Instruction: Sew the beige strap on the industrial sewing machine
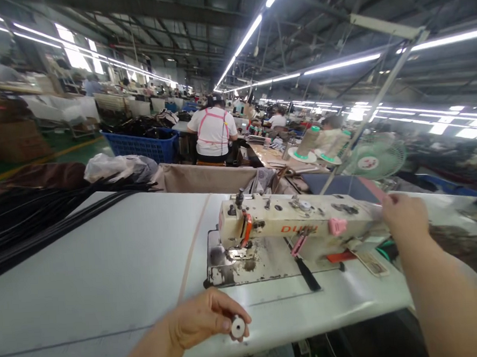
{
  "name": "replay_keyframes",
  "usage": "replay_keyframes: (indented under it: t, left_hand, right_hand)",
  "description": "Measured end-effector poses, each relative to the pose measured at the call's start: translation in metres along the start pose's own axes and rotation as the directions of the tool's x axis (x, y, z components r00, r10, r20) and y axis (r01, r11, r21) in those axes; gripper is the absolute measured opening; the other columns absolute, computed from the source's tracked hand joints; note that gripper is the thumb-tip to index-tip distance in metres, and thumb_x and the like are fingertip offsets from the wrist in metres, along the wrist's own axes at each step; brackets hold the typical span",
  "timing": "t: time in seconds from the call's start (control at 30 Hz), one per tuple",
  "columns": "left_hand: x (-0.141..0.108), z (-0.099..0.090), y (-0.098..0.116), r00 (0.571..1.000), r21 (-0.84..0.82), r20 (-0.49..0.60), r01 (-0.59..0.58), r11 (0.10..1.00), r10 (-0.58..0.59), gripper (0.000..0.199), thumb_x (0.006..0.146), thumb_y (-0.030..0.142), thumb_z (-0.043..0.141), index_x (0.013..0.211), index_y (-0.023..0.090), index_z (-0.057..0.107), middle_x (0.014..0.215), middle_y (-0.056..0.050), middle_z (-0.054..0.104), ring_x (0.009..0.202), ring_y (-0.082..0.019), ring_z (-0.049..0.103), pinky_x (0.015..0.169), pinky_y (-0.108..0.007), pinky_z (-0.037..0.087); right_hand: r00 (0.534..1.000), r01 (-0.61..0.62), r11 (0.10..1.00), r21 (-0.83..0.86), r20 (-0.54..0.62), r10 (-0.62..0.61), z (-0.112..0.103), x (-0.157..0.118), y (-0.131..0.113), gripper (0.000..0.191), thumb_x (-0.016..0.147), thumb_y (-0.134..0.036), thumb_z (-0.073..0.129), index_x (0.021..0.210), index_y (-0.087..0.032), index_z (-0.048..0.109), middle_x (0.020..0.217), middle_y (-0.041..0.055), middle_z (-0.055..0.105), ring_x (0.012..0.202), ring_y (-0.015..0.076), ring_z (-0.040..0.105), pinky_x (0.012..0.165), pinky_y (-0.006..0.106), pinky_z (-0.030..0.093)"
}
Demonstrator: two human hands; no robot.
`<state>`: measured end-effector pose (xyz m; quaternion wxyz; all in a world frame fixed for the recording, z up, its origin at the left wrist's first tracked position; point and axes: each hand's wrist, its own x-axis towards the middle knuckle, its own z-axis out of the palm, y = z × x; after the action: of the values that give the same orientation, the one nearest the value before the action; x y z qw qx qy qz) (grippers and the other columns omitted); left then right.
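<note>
Near the table's front edge, my left hand [210, 317] pinches a small round metal bobbin [238, 326] between thumb and fingers. A cream sewing machine [273, 214] with orange lettering stands behind and to the right of it. My right hand [404, 214] is at the machine's right end with its fingers curled; what they touch or hold there is hidden. A pink clip [338, 226] sits on the machine's front, and a black-handled tool [308, 274] lies at its base.
Black strips [56, 230] lie along the white tabletop [118, 272] at left. Behind are a blue basket [139, 147] and a seated person [212, 129] facing away. Thread cones [307, 142], a slanted pole and a green fan [376, 156] stand beyond the machine.
</note>
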<state>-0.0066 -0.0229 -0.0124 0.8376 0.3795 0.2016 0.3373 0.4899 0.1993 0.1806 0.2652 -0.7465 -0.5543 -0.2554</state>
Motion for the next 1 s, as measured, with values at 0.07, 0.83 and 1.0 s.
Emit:
replay_keyframes:
  t: [0.07,0.83,1.0]
  left_hand:
    - [0.000,-0.001,-0.001,1.000,-0.015,0.019,0.017,1.000,-0.017,0.057,0.066,0.048,0.101,0.105,0.010,0.086,0.094,-0.015,0.085,0.077,-0.015,0.076,0.078,-0.021,0.059]
    - [0.006,0.003,-0.010,0.996,0.148,0.041,0.067,0.987,-0.074,0.061,0.066,0.056,0.098,0.106,0.012,0.087,0.094,-0.016,0.083,0.076,-0.015,0.071,0.080,-0.026,0.055]
    - [0.000,0.010,-0.007,0.997,0.218,0.010,0.072,0.973,-0.076,0.059,0.071,0.059,0.094,0.110,0.016,0.086,0.099,-0.013,0.082,0.085,-0.018,0.071,0.085,-0.028,0.053]
  right_hand:
    - [0.999,-0.024,0.997,0.078,-0.040,0.027,-0.010,-0.026,-0.008,0.040,0.093,-0.036,0.042,0.101,-0.012,0.074,0.092,0.0228,0.066,0.093,0.0331,0.056,0.079,0.044,0.041]
    - [0.811,0.366,0.784,0.501,0.242,-0.533,-0.060,-0.075,-0.094,0.017,0.087,-0.035,0.058,0.076,-0.024,0.065,0.083,0.0050,0.067,0.081,0.0226,0.062,0.079,0.036,0.051]
    - [0.887,0.318,0.800,0.509,0.139,-0.441,-0.054,-0.077,-0.108,0.017,0.091,-0.034,0.054,0.089,-0.024,0.067,0.088,0.0070,0.069,0.083,0.0240,0.063,0.079,0.036,0.051]
